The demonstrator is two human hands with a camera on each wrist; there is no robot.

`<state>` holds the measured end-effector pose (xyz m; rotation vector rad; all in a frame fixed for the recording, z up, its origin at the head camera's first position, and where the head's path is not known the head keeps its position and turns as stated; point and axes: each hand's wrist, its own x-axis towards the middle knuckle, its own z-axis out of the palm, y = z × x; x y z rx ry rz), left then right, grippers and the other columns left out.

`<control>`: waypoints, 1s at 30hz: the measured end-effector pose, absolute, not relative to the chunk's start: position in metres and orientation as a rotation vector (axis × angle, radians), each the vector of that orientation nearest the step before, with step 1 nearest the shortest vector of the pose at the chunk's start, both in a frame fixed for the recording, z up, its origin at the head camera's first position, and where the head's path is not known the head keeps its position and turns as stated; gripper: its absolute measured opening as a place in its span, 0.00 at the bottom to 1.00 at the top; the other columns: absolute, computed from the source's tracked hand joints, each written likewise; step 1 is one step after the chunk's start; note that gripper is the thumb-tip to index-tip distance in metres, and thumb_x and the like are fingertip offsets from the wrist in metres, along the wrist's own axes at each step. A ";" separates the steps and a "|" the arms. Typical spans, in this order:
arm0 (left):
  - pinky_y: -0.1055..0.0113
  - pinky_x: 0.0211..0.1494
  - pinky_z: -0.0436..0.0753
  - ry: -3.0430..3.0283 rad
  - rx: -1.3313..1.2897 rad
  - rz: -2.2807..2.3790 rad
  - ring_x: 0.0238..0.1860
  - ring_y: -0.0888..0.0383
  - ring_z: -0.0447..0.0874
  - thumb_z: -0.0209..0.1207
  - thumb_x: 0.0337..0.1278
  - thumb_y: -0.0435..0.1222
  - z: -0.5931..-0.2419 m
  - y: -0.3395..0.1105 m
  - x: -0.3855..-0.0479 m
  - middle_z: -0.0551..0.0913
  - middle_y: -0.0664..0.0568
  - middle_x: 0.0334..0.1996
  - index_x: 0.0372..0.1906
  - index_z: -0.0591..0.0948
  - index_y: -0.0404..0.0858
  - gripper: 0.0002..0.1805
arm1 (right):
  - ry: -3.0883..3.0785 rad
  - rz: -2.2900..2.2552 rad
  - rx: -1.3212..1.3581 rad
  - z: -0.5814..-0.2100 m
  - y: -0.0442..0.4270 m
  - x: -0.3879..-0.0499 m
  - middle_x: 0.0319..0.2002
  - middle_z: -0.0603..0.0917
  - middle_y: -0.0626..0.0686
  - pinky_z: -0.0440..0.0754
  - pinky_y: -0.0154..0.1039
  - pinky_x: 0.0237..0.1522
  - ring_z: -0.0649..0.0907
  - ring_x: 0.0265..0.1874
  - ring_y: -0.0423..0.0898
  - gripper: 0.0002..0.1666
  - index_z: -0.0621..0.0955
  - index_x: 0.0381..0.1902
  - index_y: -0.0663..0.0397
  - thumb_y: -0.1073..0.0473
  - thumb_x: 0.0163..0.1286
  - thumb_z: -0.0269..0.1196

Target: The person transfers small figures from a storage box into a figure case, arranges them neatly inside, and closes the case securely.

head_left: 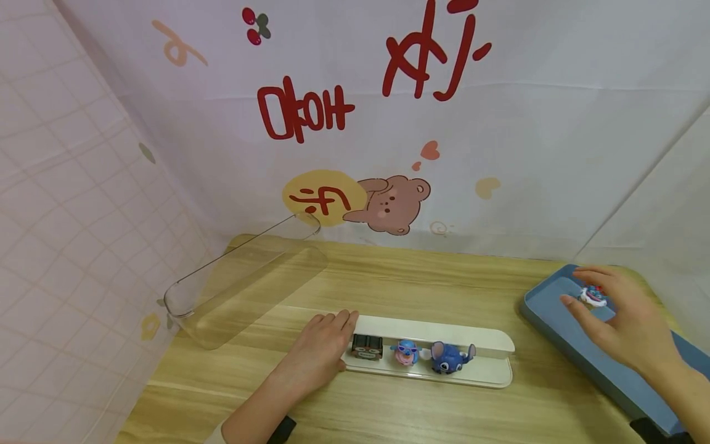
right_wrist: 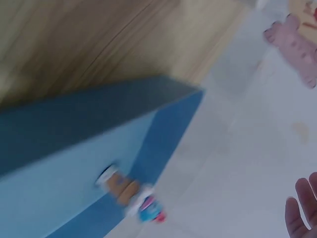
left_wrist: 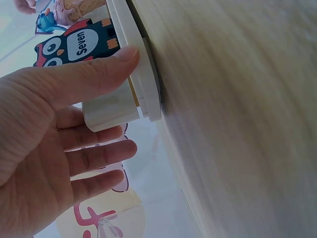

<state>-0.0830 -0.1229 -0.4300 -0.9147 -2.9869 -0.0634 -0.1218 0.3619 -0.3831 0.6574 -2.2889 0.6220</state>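
My left hand [head_left: 324,345] holds the left end of a white stepped display stand [head_left: 482,370], thumb in front and fingers behind. On the stand are a dark owl figurine [left_wrist: 81,43] with a "Seven" sign, a blue figurine with sunglasses on a pink base [head_left: 407,352], and a dark blue big-eared figurine [head_left: 449,357]. To the right, my right hand [head_left: 632,320] hovers over the blue tray [head_left: 593,364] with fingers spread. Near it, a small ice-cream-cone figurine [right_wrist: 130,192] with a blue and red top stands in the tray, apart from the fingers.
A clear plastic cover [head_left: 249,283] lies on the wooden table [head_left: 416,407] at the back left. Printed white cloth [head_left: 499,135] hangs behind and along the sides. The tray's raised walls stand right of the display stand.
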 end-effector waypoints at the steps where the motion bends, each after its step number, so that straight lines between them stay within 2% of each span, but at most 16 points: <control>1: 0.54 0.62 0.81 -2.985 -0.914 -0.064 0.56 0.50 0.82 0.84 0.40 0.45 -0.430 -0.123 -0.083 0.80 0.46 0.61 0.73 0.72 0.31 0.53 | -2.304 0.608 0.646 -0.383 0.368 -0.124 0.53 0.86 0.60 0.64 0.16 0.56 0.70 0.57 0.20 0.41 0.84 0.52 0.72 0.34 0.71 0.66; 2: 0.54 0.62 0.81 -2.984 -0.914 -0.066 0.56 0.50 0.82 0.84 0.40 0.45 -0.430 -0.123 -0.083 0.80 0.46 0.62 0.73 0.72 0.31 0.53 | -2.323 0.597 0.630 -0.384 0.374 -0.127 0.52 0.85 0.65 0.63 0.16 0.57 0.70 0.57 0.21 0.40 0.83 0.53 0.73 0.37 0.69 0.69; 3: 0.55 0.62 0.81 -2.981 -0.915 -0.066 0.56 0.50 0.82 0.84 0.40 0.44 -0.430 -0.123 -0.083 0.80 0.46 0.62 0.73 0.72 0.31 0.53 | -2.346 0.573 0.607 -0.385 0.380 -0.129 0.52 0.84 0.69 0.61 0.15 0.56 0.73 0.56 0.27 0.38 0.83 0.54 0.73 0.40 0.67 0.73; 5: 0.54 0.62 0.80 -2.979 -0.915 -0.068 0.56 0.50 0.82 0.84 0.41 0.44 -0.430 -0.123 -0.083 0.80 0.46 0.62 0.73 0.72 0.31 0.53 | -2.405 0.538 0.548 -0.388 0.390 -0.132 0.55 0.82 0.71 0.58 0.15 0.57 0.79 0.56 0.41 0.38 0.82 0.56 0.72 0.46 0.61 0.78; 7: 0.54 0.62 0.80 -2.979 -0.916 -0.073 0.56 0.50 0.82 0.84 0.40 0.44 -0.430 -0.123 -0.083 0.80 0.46 0.62 0.73 0.72 0.31 0.53 | -2.462 0.519 0.492 -0.392 0.398 -0.134 0.58 0.81 0.71 0.57 0.17 0.64 0.80 0.56 0.59 0.41 0.80 0.59 0.71 0.51 0.55 0.82; 9: 0.54 0.62 0.80 -2.981 -0.916 -0.077 0.56 0.50 0.82 0.84 0.40 0.44 -0.430 -0.123 -0.083 0.80 0.46 0.62 0.73 0.72 0.31 0.53 | -2.525 0.516 0.436 -0.395 0.406 -0.136 0.61 0.78 0.73 0.61 0.33 0.75 0.76 0.56 0.75 0.44 0.79 0.62 0.71 0.53 0.53 0.82; 10: 0.54 0.62 0.80 -2.986 -0.915 -0.079 0.56 0.50 0.82 0.84 0.41 0.44 -0.430 -0.123 -0.083 0.80 0.46 0.62 0.73 0.72 0.31 0.53 | -2.563 0.512 0.407 -0.397 0.410 -0.137 0.62 0.77 0.73 0.64 0.45 0.77 0.74 0.59 0.77 0.46 0.77 0.64 0.71 0.53 0.53 0.82; 11: 0.54 0.62 0.80 -2.989 -0.914 -0.079 0.56 0.50 0.82 0.84 0.41 0.44 -0.430 -0.123 -0.083 0.80 0.46 0.62 0.73 0.72 0.31 0.53 | -2.598 0.504 0.376 -0.399 0.414 -0.138 0.64 0.75 0.74 0.66 0.57 0.75 0.73 0.60 0.78 0.47 0.76 0.66 0.70 0.53 0.54 0.82; 12: 0.54 0.62 0.80 -2.992 -0.913 -0.076 0.56 0.50 0.82 0.84 0.41 0.44 -0.430 -0.123 -0.083 0.80 0.46 0.62 0.74 0.72 0.32 0.53 | -2.634 0.495 0.351 -0.401 0.418 -0.139 0.65 0.74 0.74 0.68 0.68 0.68 0.72 0.60 0.79 0.49 0.74 0.68 0.71 0.52 0.55 0.81; 14: 0.54 0.63 0.80 -2.996 -0.911 -0.071 0.56 0.50 0.82 0.84 0.41 0.45 -0.430 -0.123 -0.083 0.80 0.46 0.62 0.74 0.71 0.32 0.53 | -2.719 0.462 0.300 -0.405 0.425 -0.141 0.68 0.71 0.76 0.67 0.79 0.53 0.71 0.59 0.80 0.53 0.70 0.73 0.70 0.50 0.58 0.80; 18: 0.54 0.63 0.80 -2.998 -0.911 -0.063 0.57 0.50 0.82 0.84 0.42 0.45 -0.430 -0.123 -0.083 0.80 0.46 0.63 0.75 0.71 0.32 0.54 | -2.865 0.403 0.244 -0.415 0.438 -0.148 0.70 0.65 0.79 0.68 0.79 0.46 0.70 0.55 0.84 0.60 0.62 0.78 0.70 0.44 0.61 0.78; 21: 0.54 0.63 0.80 -2.992 -0.912 -0.065 0.56 0.50 0.82 0.84 0.41 0.45 -0.431 -0.123 -0.083 0.80 0.46 0.63 0.74 0.71 0.32 0.54 | -2.917 0.408 0.231 -0.423 0.446 -0.153 0.66 0.66 0.80 0.69 0.80 0.46 0.70 0.54 0.84 0.59 0.63 0.76 0.73 0.43 0.61 0.78; 26: 0.54 0.61 0.81 -2.979 -0.920 -0.065 0.55 0.50 0.82 0.84 0.41 0.45 -0.430 -0.123 -0.083 0.80 0.46 0.61 0.73 0.72 0.31 0.53 | -2.948 0.381 0.262 -0.430 0.453 -0.159 0.51 0.76 0.80 0.76 0.71 0.38 0.78 0.45 0.78 0.52 0.70 0.64 0.79 0.47 0.58 0.81; 30: 0.54 0.61 0.81 -2.980 -0.922 -0.059 0.55 0.50 0.82 0.84 0.41 0.45 -0.430 -0.123 -0.083 0.80 0.46 0.61 0.73 0.72 0.31 0.53 | -2.940 0.342 0.305 -0.433 0.456 -0.164 0.40 0.82 0.73 0.79 0.58 0.29 0.82 0.33 0.67 0.48 0.73 0.57 0.79 0.52 0.52 0.84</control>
